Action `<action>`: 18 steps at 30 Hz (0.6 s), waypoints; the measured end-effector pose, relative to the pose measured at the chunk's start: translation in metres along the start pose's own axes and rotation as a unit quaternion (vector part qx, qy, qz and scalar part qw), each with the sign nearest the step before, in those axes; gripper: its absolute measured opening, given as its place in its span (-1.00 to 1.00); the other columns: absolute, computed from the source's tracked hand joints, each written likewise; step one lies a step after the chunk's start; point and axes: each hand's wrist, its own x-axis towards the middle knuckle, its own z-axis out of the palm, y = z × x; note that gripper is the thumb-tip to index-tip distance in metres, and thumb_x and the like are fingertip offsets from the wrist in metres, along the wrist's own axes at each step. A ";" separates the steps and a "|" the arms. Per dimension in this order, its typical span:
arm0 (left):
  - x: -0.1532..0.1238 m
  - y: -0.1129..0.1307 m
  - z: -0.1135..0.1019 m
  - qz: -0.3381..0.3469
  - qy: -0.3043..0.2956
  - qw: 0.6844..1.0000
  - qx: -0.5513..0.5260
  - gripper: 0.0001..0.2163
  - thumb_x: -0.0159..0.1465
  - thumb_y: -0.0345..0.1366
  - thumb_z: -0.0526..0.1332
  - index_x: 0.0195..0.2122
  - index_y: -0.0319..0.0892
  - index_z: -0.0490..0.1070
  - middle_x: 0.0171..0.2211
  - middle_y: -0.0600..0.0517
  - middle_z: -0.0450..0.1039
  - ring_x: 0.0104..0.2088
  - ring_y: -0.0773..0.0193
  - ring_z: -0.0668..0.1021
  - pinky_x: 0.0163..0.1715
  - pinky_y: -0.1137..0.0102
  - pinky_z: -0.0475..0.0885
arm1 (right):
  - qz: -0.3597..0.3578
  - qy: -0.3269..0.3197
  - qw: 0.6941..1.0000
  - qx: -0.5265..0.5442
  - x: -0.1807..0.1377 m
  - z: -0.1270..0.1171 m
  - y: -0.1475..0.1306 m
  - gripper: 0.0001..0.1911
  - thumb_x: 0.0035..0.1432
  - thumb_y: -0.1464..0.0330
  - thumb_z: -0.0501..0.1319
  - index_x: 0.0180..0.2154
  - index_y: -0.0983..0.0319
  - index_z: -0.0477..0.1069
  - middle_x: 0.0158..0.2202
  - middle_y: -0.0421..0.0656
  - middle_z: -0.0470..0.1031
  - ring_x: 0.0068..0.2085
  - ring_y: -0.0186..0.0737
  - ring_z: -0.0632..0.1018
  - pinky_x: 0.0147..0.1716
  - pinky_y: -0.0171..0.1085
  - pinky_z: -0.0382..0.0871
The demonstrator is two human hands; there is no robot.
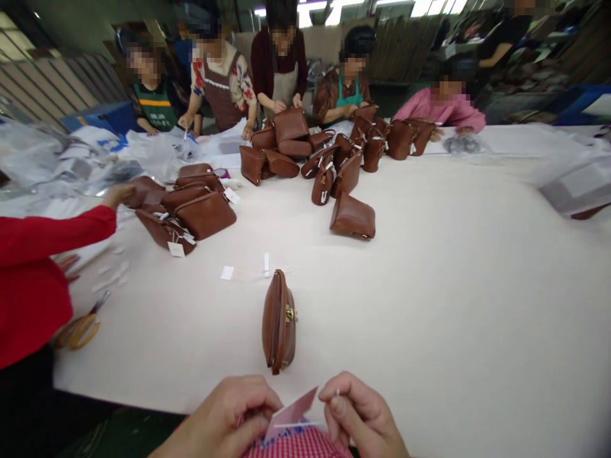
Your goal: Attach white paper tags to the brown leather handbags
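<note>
My left hand (pixel 229 416) pinches a small pale pink paper tag (pixel 292 412) at the bottom edge of the view. My right hand (pixel 360 413) is closed next to it, its fingertips gripping a thin white string that runs to the tag. Just beyond both hands a brown leather bag (pixel 279 321) stands on its edge on the white table (pixel 453 286), touched by neither hand.
Many brown bags lie piled at the table's middle (pixel 334 159) and left (pixel 191 210). A person in a red sleeve (pixel 52 235) reaches toward the left pile. Several other people work along the far edge. Scissors (pixel 81 327) and paper scraps (pixel 227 272) lie at left.
</note>
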 end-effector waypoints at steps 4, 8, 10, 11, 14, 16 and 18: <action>0.004 -0.002 0.004 -0.022 0.096 0.995 0.029 -0.86 0.22 -0.42 0.10 -0.29 -0.16 0.44 -0.40 0.06 0.46 -0.36 0.30 0.47 -0.33 0.45 0.32 | -0.195 -0.066 0.945 -0.254 0.009 -0.001 -0.011 -0.81 0.24 0.30 0.16 -0.29 0.19 0.54 -0.46 -0.12 0.54 -0.40 -0.29 0.51 -0.39 -0.34 0.33; 0.013 -0.003 0.019 -0.088 0.077 0.968 -0.222 -0.92 0.10 -0.41 0.18 -0.36 -0.19 0.37 -0.52 0.14 0.37 -0.51 0.38 0.41 -0.47 0.48 0.30 | -0.204 -0.133 0.933 -0.266 0.010 0.006 -0.012 -0.81 0.21 0.32 0.20 -0.22 0.11 0.60 -0.19 -0.03 0.59 -0.24 -0.19 0.58 -0.25 -0.26 0.44; 0.017 -0.004 0.027 -0.097 0.070 0.939 -0.324 -0.88 0.05 -0.37 0.25 -0.38 -0.21 0.35 -0.53 0.14 0.37 -0.52 0.39 0.40 -0.49 0.48 0.31 | -0.150 -0.135 0.946 -0.252 0.007 0.011 -0.007 -0.82 0.19 0.29 0.23 -0.25 0.09 0.62 -0.03 0.00 0.54 -0.22 -0.15 0.60 -0.17 -0.19 0.46; 0.018 -0.005 0.030 -0.098 0.067 0.927 -0.355 -0.85 0.04 -0.35 0.28 -0.38 -0.21 0.34 -0.53 0.13 0.38 -0.52 0.40 0.41 -0.49 0.48 0.32 | -0.130 -0.139 0.951 -0.244 0.005 0.014 -0.004 -0.82 0.18 0.29 0.23 -0.26 0.08 0.63 0.02 -0.01 0.52 -0.19 -0.13 0.60 -0.13 -0.16 0.45; 0.018 -0.008 0.033 -0.104 0.031 0.916 -0.387 -0.80 0.03 -0.30 0.33 -0.37 -0.22 0.33 -0.55 0.14 0.39 -0.55 0.41 0.41 -0.50 0.49 0.32 | -0.112 -0.154 0.957 -0.217 -0.001 0.021 0.008 -0.79 0.22 0.33 0.18 -0.22 0.08 0.61 -0.07 -0.04 0.57 -0.11 -0.10 0.58 -0.06 -0.15 0.41; 0.016 -0.013 0.027 -0.100 0.017 0.936 -0.337 -0.84 0.08 -0.32 0.28 -0.36 -0.21 0.34 -0.53 0.12 0.42 -0.53 0.39 0.44 -0.50 0.48 0.35 | -0.101 -0.138 0.960 -0.223 -0.003 0.024 0.018 -0.77 0.25 0.35 0.16 -0.22 0.11 0.61 -0.22 -0.09 0.61 -0.15 -0.14 0.58 -0.12 -0.21 0.40; 0.015 -0.021 0.015 -0.045 0.045 0.980 -0.187 -0.89 0.18 -0.37 0.20 -0.26 -0.21 0.39 -0.41 0.04 0.51 -0.43 0.32 0.51 -0.42 0.44 0.41 | -0.078 -0.097 0.959 -0.253 -0.003 0.025 0.029 -0.78 0.25 0.33 0.16 -0.25 0.13 0.61 -0.32 -0.13 0.61 -0.25 -0.18 0.57 -0.21 -0.26 0.38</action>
